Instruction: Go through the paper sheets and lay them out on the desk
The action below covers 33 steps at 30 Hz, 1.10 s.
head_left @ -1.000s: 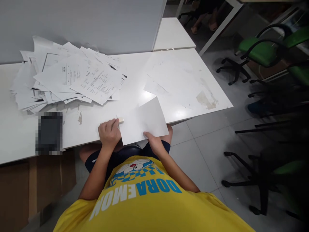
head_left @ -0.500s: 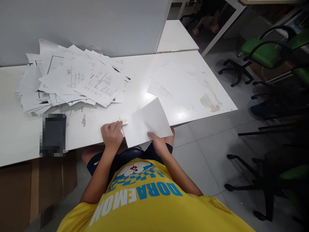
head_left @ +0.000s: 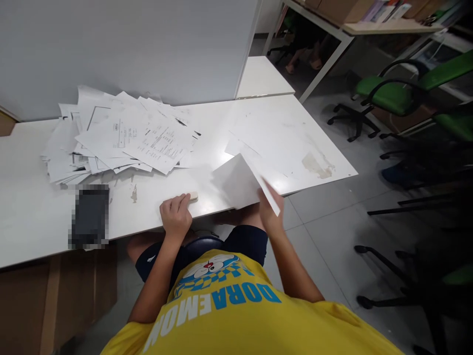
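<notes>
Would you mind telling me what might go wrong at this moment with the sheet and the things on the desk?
The right hand lifts the blank sheet by one edge at the table's front rim; it might crease or slip to the floor. The left hand holds a small eraser near that rim, which may roll off if released. The loose paper pile lies fanned out and could slide if bumped.

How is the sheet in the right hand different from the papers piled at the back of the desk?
The single sheet is lifted and tilted off the desk, pinched at its edge by the right hand; the paper pile lies loose and flat, untouched. The sheet's visible face looks blank, while the pile's top pages carry printed text and tables. The sheet is alone; the pile is many overlapping pages. Both are white paper. The left hand holds a small pale object.
</notes>
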Each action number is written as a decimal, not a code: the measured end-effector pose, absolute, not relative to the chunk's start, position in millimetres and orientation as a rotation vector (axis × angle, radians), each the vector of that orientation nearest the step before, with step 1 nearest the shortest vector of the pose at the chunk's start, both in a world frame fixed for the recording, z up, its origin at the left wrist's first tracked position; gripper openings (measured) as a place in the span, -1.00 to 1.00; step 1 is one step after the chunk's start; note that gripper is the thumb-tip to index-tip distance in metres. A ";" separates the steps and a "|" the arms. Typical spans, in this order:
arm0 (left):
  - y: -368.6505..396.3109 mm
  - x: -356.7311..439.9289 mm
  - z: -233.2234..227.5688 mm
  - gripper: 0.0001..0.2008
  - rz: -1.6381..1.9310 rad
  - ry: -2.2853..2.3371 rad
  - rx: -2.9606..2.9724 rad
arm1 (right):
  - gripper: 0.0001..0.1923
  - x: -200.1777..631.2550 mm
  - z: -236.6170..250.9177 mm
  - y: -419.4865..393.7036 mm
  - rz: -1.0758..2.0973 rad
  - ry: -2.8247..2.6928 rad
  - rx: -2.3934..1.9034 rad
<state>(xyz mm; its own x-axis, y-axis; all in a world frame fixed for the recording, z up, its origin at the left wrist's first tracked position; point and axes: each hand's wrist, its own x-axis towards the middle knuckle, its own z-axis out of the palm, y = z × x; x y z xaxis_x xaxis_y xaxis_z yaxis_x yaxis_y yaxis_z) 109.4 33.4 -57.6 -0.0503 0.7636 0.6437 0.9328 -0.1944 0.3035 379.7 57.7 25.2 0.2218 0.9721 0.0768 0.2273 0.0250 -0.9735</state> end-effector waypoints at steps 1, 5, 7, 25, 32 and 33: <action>33.0 109.2 -58.6 -0.60 -1.079 -1.822 -1.985 | -0.42 389.4 33.0 69.9 0.643 -1.305 -1.458; 32.8 109.7 -59.4 -0.59 -1.068 -1.808 -1.982 | -0.47 416.4 49.7 141.7 -0.130 -1.462 -1.606; 32.8 109.9 -58.0 -0.59 -1.073 -1.809 -1.987 | -0.44 419.7 45.2 182.2 -0.108 -1.594 -1.753; 30.6 112.1 -59.7 -0.56 -1.003 -1.714 -1.921 | -0.05 198.6 10.9 218.2 0.568 -2.627 -1.007; 28.1 113.1 -58.4 -0.56 -0.992 -1.643 -1.911 | -0.56 168.1 -12.8 206.7 0.435 -2.528 -0.874; 27.8 113.2 -58.1 -0.56 -0.987 -1.632 -1.909 | -0.60 169.4 -12.8 207.1 0.442 -2.509 -0.866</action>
<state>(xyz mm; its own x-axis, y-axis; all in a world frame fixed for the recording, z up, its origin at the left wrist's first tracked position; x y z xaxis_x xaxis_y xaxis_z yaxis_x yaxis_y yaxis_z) 113.2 27.8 -58.1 0.0490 0.6576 0.7518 0.9711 -0.2074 0.1181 169.4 207.1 -12.8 -0.7033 0.6417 0.3059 0.4986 0.7520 -0.4312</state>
